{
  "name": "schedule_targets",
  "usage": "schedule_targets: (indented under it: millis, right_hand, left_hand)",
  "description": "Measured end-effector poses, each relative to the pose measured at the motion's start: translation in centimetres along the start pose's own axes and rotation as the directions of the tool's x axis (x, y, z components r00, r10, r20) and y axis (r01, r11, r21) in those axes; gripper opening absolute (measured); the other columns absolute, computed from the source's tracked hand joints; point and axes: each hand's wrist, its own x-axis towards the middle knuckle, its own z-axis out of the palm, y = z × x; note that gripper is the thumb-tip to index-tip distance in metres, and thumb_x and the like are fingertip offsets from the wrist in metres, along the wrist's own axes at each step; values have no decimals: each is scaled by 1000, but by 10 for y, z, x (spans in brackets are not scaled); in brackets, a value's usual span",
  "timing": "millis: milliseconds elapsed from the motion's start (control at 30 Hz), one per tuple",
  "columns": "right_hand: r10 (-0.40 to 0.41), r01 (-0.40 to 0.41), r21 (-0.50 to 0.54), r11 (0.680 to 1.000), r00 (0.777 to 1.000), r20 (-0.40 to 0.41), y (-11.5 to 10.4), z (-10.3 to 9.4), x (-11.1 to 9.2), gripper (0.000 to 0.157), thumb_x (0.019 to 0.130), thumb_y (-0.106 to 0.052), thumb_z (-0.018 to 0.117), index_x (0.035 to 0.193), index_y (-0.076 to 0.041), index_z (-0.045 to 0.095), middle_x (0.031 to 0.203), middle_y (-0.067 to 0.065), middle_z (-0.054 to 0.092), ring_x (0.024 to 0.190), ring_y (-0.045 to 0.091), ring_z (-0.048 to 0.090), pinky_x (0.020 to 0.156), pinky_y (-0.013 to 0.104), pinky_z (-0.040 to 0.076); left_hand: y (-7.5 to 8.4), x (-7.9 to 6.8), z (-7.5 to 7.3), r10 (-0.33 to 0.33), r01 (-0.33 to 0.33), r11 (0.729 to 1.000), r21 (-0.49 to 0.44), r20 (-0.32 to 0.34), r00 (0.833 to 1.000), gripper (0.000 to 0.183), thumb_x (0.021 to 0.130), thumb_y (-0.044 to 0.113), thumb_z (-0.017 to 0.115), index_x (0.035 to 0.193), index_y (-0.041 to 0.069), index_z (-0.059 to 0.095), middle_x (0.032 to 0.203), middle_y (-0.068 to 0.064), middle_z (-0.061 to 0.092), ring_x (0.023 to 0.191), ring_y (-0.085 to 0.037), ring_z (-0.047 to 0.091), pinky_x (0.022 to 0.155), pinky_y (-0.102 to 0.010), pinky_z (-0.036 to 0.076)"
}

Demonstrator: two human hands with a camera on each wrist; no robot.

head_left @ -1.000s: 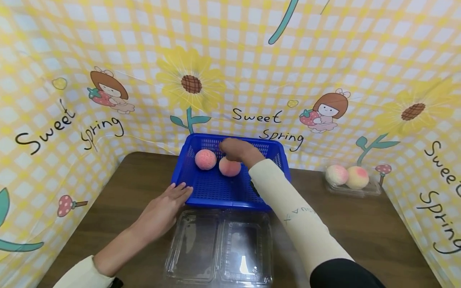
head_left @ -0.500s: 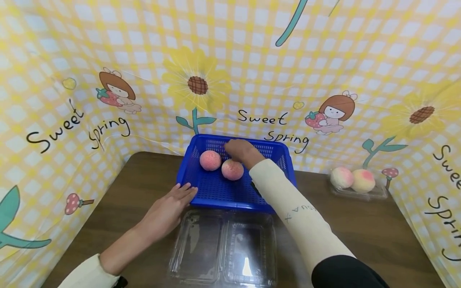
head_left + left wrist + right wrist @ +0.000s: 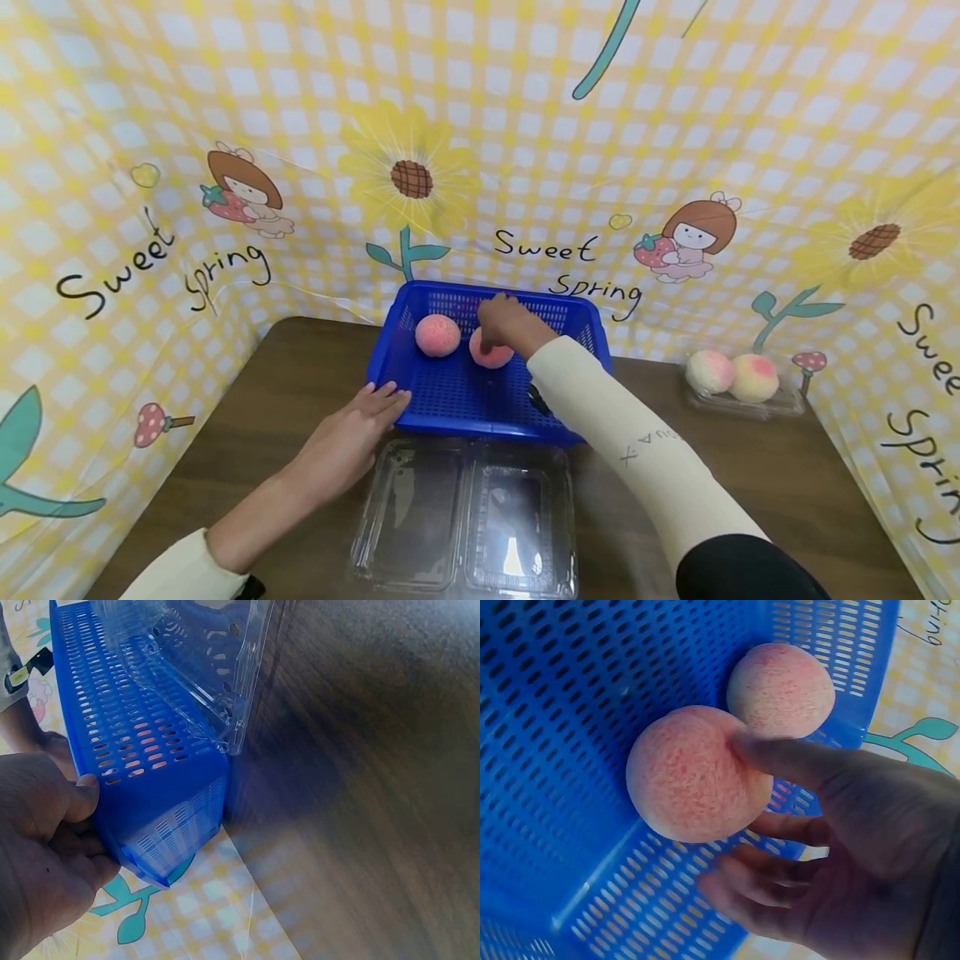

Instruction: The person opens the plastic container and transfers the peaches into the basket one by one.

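A blue plastic basket (image 3: 450, 400) with slotted walls stands on the table, two pink peaches inside. My left hand (image 3: 352, 437) grips its near-left corner; in the left wrist view the thumb (image 3: 86, 796) lies against the outer wall just under the rim. My right hand (image 3: 510, 321) reaches into the basket at the right-hand peach (image 3: 491, 354). In the right wrist view, the thumb presses on this peach (image 3: 694, 776) and the forefinger curls behind it, the other fingers hanging beneath. The left-hand peach (image 3: 438, 335) lies apart from the hand.
A clear plastic clamshell box (image 3: 461, 517) lies opened flat in front of the basket, its edge close to the wall. Another clear box (image 3: 750, 404) at the right holds two paler peaches (image 3: 711, 372). A checked yellow cloth (image 3: 525, 167) surrounds the table (image 3: 255, 400).
My right hand has come forward from behind the right-hand peach, bringing its thumb over the front. That peach sits slightly farther right. The left hand stays on the basket's corner.
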Motion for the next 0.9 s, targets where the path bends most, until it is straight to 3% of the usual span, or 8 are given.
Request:
schedule_targets:
  millis: [100,167,300,467,600,900]
  right_hand:
    - [-24,22,25,999,999,47,3,4,1,41,80,-17,75,117,-6,61,111,11,59,90,24,58,68,30,53]
    - [-52,49,55,997,998,38,4,6,2,36,81,-12,74,114,-6,61,102,8,62,80,21,58,57,27,49]
    - [-78,80,102,992,997,-22,4,7,4,46,82,-6,71,126,-6,54,110,10,60,81,22,57,52,26,46]
    - [-107,109,60,992,993,-44,1,8,5,63,84,-2,67,141,-7,42,133,14,49,95,24,54,59,29,49]
    - [-123,124,15,992,991,-60,-1,6,3,64,84,-3,66,142,-6,41,137,16,47,100,26,53,64,31,50]
    - [-129,127,-22,992,987,-98,0,9,3,70,85,-11,67,148,-8,35,145,17,42,127,31,47,91,39,48]
  left_hand:
    - [1,0,1,5,-5,1000,-3,6,1000,69,70,-17,70,134,-1,54,137,-17,55,134,-31,46,114,-47,33]
    - [2,0,1,5,-5,1000,-6,5,1000,69,69,-17,71,134,-1,54,137,-17,55,134,-31,46,114,-47,33]
    - [3,1,0,7,-7,1000,-7,-1,1000,70,69,-18,71,135,-1,54,138,-16,55,134,-31,46,114,-47,34]
    - [4,2,-1,11,-11,1000,-7,-4,1000,67,71,-17,70,134,-1,54,137,-17,55,133,-31,47,114,-47,34]
    - [3,3,-2,12,-12,1000,-8,-5,1000,66,72,-17,70,134,-1,54,137,-17,55,134,-31,46,114,-47,33]
    - [1,2,-2,6,-6,1000,-7,6,1000,70,69,-18,71,135,-1,53,137,-17,55,133,-31,47,114,-47,34]
